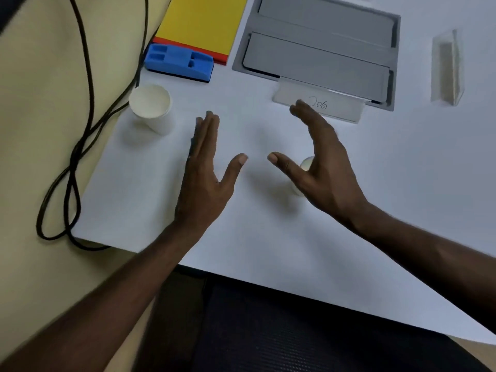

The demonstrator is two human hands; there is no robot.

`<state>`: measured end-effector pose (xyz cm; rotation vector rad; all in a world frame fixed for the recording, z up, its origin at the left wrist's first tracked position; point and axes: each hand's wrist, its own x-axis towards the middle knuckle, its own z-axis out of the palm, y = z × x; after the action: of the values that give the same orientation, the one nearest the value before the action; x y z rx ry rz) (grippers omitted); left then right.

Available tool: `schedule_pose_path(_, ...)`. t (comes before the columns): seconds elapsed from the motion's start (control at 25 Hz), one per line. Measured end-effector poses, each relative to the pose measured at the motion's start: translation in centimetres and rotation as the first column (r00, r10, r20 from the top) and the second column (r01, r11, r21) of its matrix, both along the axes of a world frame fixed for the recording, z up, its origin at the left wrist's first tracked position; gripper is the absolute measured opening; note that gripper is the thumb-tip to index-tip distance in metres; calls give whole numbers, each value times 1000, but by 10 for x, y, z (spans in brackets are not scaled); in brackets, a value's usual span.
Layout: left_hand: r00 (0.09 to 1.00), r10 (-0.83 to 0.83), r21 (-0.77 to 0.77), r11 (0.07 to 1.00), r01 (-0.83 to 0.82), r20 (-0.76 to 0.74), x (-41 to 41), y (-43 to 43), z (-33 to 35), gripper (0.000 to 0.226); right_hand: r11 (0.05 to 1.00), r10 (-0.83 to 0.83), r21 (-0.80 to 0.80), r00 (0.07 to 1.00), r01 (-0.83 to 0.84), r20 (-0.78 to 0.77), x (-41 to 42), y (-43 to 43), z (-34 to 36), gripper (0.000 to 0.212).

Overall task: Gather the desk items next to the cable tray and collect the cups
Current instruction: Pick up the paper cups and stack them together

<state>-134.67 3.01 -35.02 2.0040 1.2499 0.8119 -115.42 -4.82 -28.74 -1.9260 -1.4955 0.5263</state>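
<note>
My left hand and my right hand hover over the white desk, both open with fingers spread and holding nothing. A white paper cup stands upright near the desk's left edge, apart from my left hand. A second white cup is mostly hidden behind my right palm; whether the hand touches it I cannot tell. The grey cable tray is set into the desk at the back. A blue board eraser and a yellow notebook lie to its left.
A clear name stand with handwriting leans at the tray's front edge. Another clear acrylic stand is at the right. Black cables loop over the floor left of the desk. A dark chair seat is below the front edge.
</note>
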Motion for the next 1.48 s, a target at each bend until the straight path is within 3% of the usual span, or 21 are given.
schedule_pose_path(0.16, 972, 237, 158, 959, -234, 0, -29, 28, 9, 107, 972, 231, -76, 956, -220, 181, -42, 57, 8, 90)
schedule_pose_path(0.4, 966, 233, 137, 966, -217, -115, -64, 67, -2, 93, 928, 373, -106, 885, -358, 278, -89, 133, 4, 70)
schedule_pose_path(0.56, 954, 284, 29, 959, -282, -101, -76, 82, -8, 87, 916, 401, -118, 888, -384, 224, -107, 169, -2, 66)
schedule_pose_path(0.8, 960, 267, 4, 964, -268, -82, -77, 96, -18, 95, 887, 453, -180, 876, -424, 169, -120, 193, -15, 85)
schedule_pose_path(1.28, 939, 345, 70, 936, -344, 8, -64, 103, -14, 88, 919, 394, -61, 915, -390, 82, -117, 192, -17, 89)
schedule_pose_path(1.48, 943, 328, 58, 942, -331, 51, -64, 105, -16, 94, 950, 309, 56, 949, -307, -53, -113, 189, -8, 88)
